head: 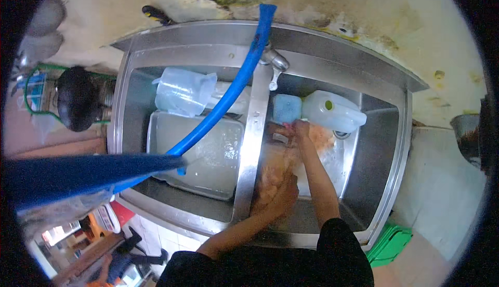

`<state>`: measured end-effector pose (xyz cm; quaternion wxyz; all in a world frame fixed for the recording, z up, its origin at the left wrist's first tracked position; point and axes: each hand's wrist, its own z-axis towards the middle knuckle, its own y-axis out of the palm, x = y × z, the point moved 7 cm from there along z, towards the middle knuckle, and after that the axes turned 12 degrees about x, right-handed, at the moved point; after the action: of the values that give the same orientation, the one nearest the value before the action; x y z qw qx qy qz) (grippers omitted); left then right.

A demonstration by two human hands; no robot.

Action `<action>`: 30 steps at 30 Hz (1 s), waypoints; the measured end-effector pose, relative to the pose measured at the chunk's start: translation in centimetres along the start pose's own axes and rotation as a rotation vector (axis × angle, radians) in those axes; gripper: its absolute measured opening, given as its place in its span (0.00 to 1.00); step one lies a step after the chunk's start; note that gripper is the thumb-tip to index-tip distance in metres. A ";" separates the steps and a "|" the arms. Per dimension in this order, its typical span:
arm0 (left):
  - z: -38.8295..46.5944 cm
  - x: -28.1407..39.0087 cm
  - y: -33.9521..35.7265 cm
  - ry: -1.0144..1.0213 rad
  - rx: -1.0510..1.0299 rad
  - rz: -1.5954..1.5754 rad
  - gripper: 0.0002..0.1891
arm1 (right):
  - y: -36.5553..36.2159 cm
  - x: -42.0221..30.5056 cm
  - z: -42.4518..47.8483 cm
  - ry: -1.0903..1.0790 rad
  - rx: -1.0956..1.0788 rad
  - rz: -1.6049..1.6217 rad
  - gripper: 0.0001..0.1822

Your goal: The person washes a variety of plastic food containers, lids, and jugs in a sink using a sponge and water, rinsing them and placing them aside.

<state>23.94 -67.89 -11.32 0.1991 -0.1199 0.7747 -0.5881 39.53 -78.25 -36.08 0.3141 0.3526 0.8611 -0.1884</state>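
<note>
Both my hands are down in the right basin [374, 154] of a steel double sink. A brownish, see-through container [273, 166] lies tilted along the basin's left side; blur hides its exact shape. My left hand [286, 193] grips its near right edge. At its far end is my right hand [301, 128], fingers curled beside a small pink thing [287, 125] that is mostly covered. Whether the right fingers hold it I cannot tell. Orange-brown matter [321, 137] is spread on the basin floor beside the drain [342, 134]. Beyond my right hand sit a light-blue block-shaped item [287, 107] and a white plastic jug [331, 109] on its side.
A blue hose [234, 92] crosses the left basin from beside the tap [276, 62]. That basin holds a water-filled tray [195, 150] and a clear plastic pitcher [183, 90]. Green plastic [390, 244] lies right of the sink. Another person [117, 263] is at lower left.
</note>
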 end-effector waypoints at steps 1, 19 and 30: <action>-0.2 -0.4 -0.6 0.009 -0.014 -0.024 0.14 | -0.2 -1.4 -1.8 -0.049 -0.012 -0.064 0.08; -5.2 1.8 1.6 -0.328 0.276 -0.568 0.22 | -18.1 -7.4 -17.6 -0.058 -0.155 -0.116 0.09; -4.1 1.5 2.2 -0.390 0.199 -0.677 0.35 | -32.7 10.1 -4.3 -0.091 -0.104 -0.477 0.11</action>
<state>20.90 -64.36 -12.75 0.1480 -0.4576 0.5787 -0.6587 8.44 -93.21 -36.41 0.3170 0.1140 0.9135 -0.2283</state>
